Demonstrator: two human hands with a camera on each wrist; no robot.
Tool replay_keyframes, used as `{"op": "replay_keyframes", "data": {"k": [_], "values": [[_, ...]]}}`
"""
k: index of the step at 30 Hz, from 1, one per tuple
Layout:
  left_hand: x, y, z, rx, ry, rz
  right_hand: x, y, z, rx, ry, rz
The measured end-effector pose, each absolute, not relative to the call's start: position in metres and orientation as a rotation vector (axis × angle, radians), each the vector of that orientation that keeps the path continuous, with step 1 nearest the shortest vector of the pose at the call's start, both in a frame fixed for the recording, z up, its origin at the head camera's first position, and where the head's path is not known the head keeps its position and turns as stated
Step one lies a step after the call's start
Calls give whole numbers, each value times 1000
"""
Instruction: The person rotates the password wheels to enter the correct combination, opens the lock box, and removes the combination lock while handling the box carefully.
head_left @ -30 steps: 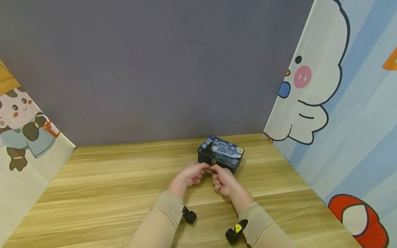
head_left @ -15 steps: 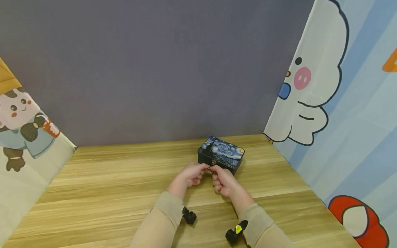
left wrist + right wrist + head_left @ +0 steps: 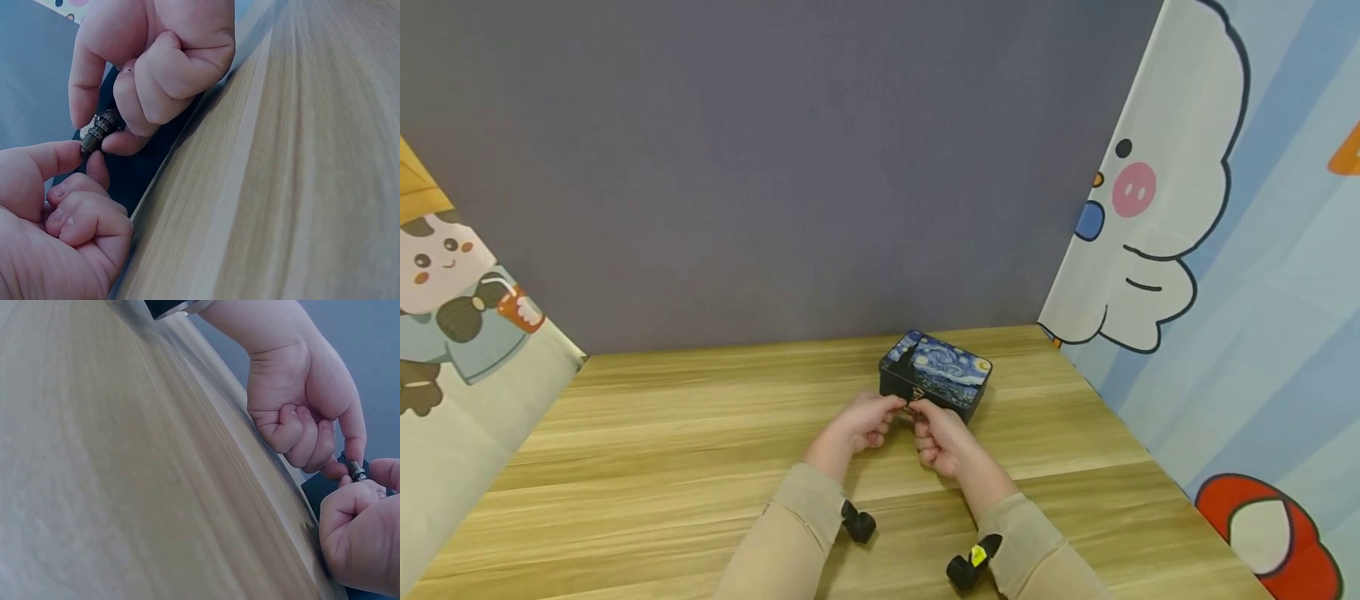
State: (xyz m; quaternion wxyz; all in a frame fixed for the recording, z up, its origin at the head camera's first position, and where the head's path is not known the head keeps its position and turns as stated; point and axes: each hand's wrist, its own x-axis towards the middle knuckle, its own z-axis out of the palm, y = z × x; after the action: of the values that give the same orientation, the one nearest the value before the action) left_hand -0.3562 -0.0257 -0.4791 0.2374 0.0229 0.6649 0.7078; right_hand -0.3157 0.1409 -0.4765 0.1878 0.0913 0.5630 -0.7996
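A black box (image 3: 936, 371) with a swirling blue night-sky painting on its lid sits closed on the table. Its small metal clasp (image 3: 917, 392) is at the front. A small combination padlock (image 3: 100, 130) with numbered dials is at the box's front, between my two hands. My left hand (image 3: 867, 418) pinches one end of it between thumb and forefinger, other fingers curled. From the other side my right hand (image 3: 942, 435) pinches the padlock at its dials with thumb and forefinger. Fingertips cover part of the padlock, and whether its shackle is fastened cannot be seen.
The wood-grain table (image 3: 700, 467) runs back to a dark grey wall panel (image 3: 805, 183). Printed cartoon sheets stand along the left side (image 3: 490, 400) and right side (image 3: 1262, 333). A small black camera is strapped on each wrist.
Both hands stay at the padlock with almost no visible shift. The box has not moved; the head view has tilted very slightly.
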Motion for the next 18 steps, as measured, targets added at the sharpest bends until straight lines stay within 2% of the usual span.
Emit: {"op": "replay_keyframes", "data": {"k": [18], "values": [[-357,-26,-478,52,1819,1933,-313,145,-472,216,1624,-2222]]}}
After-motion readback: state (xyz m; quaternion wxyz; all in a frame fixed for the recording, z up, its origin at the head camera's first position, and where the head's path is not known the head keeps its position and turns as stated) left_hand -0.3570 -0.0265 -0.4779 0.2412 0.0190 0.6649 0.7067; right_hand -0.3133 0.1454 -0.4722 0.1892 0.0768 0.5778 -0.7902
